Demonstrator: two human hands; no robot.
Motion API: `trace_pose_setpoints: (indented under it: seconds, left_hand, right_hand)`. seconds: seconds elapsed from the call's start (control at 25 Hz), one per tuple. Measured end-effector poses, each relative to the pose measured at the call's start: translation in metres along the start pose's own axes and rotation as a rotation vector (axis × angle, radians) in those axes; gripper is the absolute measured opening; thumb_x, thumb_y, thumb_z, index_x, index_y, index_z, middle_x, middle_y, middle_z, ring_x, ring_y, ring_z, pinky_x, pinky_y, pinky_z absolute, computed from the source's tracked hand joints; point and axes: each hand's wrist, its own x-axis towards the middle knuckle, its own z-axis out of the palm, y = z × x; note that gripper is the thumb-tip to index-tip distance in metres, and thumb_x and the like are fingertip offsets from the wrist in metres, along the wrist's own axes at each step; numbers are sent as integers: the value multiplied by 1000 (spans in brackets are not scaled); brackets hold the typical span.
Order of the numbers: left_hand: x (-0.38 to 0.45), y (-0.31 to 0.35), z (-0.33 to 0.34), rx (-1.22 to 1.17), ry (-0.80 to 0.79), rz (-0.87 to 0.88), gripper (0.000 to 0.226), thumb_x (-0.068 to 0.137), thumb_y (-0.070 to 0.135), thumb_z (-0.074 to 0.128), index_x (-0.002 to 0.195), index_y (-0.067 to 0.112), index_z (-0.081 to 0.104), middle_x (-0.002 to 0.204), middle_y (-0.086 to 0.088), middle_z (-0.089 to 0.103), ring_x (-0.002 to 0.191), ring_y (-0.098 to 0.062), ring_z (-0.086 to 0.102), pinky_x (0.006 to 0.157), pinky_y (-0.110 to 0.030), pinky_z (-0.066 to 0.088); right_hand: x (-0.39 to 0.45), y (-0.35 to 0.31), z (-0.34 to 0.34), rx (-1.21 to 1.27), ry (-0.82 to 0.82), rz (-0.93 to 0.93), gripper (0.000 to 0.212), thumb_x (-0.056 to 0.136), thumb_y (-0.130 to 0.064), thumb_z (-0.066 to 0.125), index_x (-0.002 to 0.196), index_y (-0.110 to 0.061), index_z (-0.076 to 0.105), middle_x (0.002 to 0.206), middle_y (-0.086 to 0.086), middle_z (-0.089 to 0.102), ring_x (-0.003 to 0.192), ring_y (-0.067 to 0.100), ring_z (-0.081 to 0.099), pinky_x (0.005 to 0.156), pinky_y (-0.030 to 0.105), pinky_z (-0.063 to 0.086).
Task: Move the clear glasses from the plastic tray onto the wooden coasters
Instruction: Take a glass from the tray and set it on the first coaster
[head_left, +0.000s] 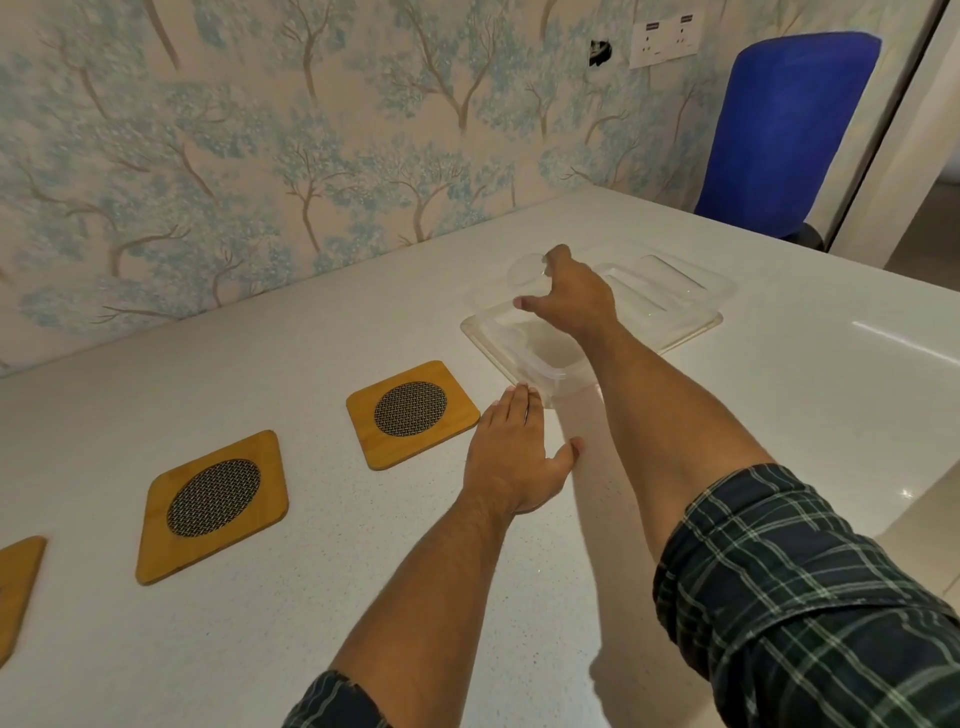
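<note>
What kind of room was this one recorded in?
Probably a home dining or kitchen area, though it could be a small office. A white speckled table stands against tree-patterned wallpaper with a wall socket, wooden coasters are laid out on it, and a blue chair sits at the far end.

Your right hand (569, 296) and forearm cover the middle of the plastic tray (488, 332), so you cannot count the clear glasses there. One glass (527, 270) shows only as a faint blur. The nearest wooden coaster (18, 587) is cut off at the left edge.
</note>
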Motion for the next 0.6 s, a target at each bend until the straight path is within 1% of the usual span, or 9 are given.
trace_pose_setpoints:
  seconds: [0.12,0.24,0.28,0.44,0.6]
  left_hand:
    - [0,0,-1,-5,4,3,94,96,73,22,163,9,4,171,-10,4,157,-25,3,126,-44,9]
    - [0,-1,-1,-4,10,10,93,97,72,22,163,9,5,171,-10,4,157,-25,3,127,-44,8]
    - [0,-1,0,-4,10,10,93,97,72,22,163,9,5,171,-10,4,157,-25,3,127,-44,8]
    - [1,-1,1,2,3,9,94,96,73,21,163,9,4,171,-10,4,157,-25,2,127,-44,8]
    - [1,-2,2,-1,15,14,93,95,72,23,163,9,6,171,-10,5,157,-25,3,127,-42,6]
  right_hand:
    - [1,0,7,189,8,129,76,76,-56,77,129,-12,45,125,5,63,106,27,63,77,35,47]
    - [3,1,13,304,-2,189,81,76,-54,78,134,-10,42,130,8,61,114,29,60,89,39,49]
    - [4,1,13,322,-7,199,82,76,-53,78,135,-11,41,132,9,60,116,29,60,90,39,48]
    - [5,-1,16,327,-27,205,82,78,-53,77,138,-13,38,135,9,59,117,30,59,87,36,45]
    - [6,-5,19,326,-50,189,80,83,-50,74,142,-12,35,139,11,56,122,31,57,92,38,45]
